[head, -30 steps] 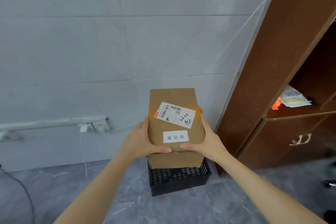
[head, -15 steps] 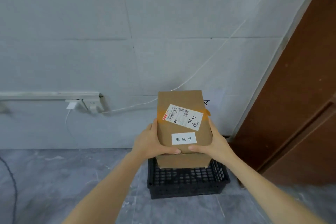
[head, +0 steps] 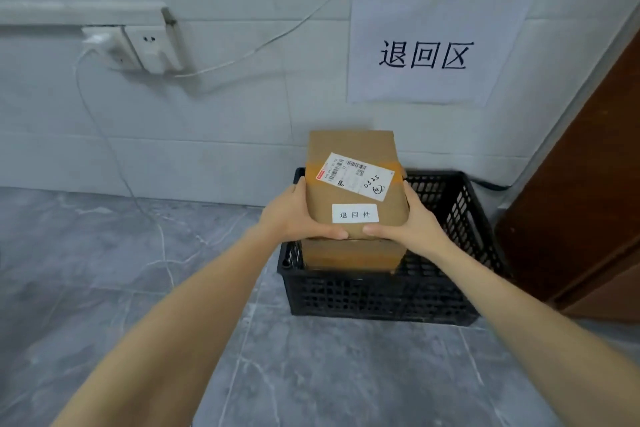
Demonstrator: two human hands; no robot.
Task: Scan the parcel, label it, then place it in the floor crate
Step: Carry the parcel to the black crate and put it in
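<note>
Parcel [head: 353, 149]: brown cardboard box, held tilted over the left part of the floor crate [head: 381, 298], its near end down at about the level of the crate's rim; whether it touches the crate's bottom cannot be told. A band of orange tape [head: 313, 168] crosses its upper face. A white shipping label [head: 355, 176] with barcodes and handwritten "0325" lies skewed across that tape; a small white printed label [head: 355, 214] sits just below it, near the box's near edge. Left hand [head: 294, 215] grips the left side of the box and right hand [head: 415, 222] grips the right side. The fingers of both hands are clamped on the parcel, the thumbs laid over the near edge of its upper face and nearly meeting, the other fingers hidden behind the box. The crate is black lattice plastic and stands on a grey marbled tile floor [head: 104, 253], close against a pale tiled wall [head: 207, 121]. A paper sign [head: 426, 80] with three large characters is fixed to the wall above the crate. A wall socket [head: 149, 45] is mounted further left, and a white cable [head: 104, 135] hangs from it to the floor. A brown wooden panel [head: 588, 184] stands just right of the crate
</note>
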